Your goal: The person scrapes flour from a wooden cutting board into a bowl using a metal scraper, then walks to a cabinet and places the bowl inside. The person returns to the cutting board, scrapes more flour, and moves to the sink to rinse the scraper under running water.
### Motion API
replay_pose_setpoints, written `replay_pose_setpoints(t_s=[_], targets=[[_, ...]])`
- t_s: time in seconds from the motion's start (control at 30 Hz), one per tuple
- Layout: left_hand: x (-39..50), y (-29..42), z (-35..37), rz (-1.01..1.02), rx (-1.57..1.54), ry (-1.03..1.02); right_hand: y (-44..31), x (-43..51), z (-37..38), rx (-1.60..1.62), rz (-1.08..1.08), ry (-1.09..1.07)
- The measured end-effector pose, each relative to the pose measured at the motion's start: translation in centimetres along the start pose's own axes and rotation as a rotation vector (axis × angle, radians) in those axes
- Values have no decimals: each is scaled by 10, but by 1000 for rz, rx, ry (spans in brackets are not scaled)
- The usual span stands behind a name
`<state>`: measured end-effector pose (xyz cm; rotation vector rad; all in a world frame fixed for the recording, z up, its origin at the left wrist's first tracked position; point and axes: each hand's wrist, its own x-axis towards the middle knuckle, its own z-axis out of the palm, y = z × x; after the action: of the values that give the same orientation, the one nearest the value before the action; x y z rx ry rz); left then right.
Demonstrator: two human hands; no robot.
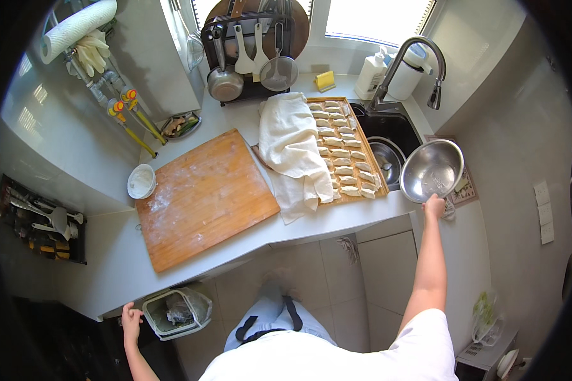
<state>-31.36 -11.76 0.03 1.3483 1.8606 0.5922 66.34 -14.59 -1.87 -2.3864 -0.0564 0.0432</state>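
Note:
My right hand [434, 206] grips the near rim of a stainless steel bowl [433, 171], held tilted at the right side of the sink [386, 121]. My left hand [132, 319] holds nothing, fingers apart, beside a bin [171, 314] at the counter's front edge. Rows of dumplings [342, 153] lie on a wooden tray [372, 157], partly covered by a white cloth [288, 138]. Left of the cloth lies a floured wooden board [205, 200], with a small white bowl of flour [141, 182] at its left corner. Another metal bowl [386, 155] sits in the sink.
A faucet [391, 78] arches over the sink. Behind the board stands a rack [252, 90] with hanging utensils, and a metal dish [181, 125] holds ginger and greens. Pipes with yellow hoses [140, 142] run down the left wall. A plastic bag [487, 319] sits at lower right.

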Motion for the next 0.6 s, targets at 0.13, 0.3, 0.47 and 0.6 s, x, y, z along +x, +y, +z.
replay_pose_setpoints(t_s=[0.13,0.3,0.47,0.6], targets=[[30,69,37,-64,-77,-21,-26,13,57,-20,35,-38],[64,154,98,-59,-121,-127,-18,81,106,-53,-98,-128],[86,187,149,41,-239,-110,22,163,142,179,-77,-209],[65,214,184,-128,-259,-79,52,171,171,125,380,-485]])
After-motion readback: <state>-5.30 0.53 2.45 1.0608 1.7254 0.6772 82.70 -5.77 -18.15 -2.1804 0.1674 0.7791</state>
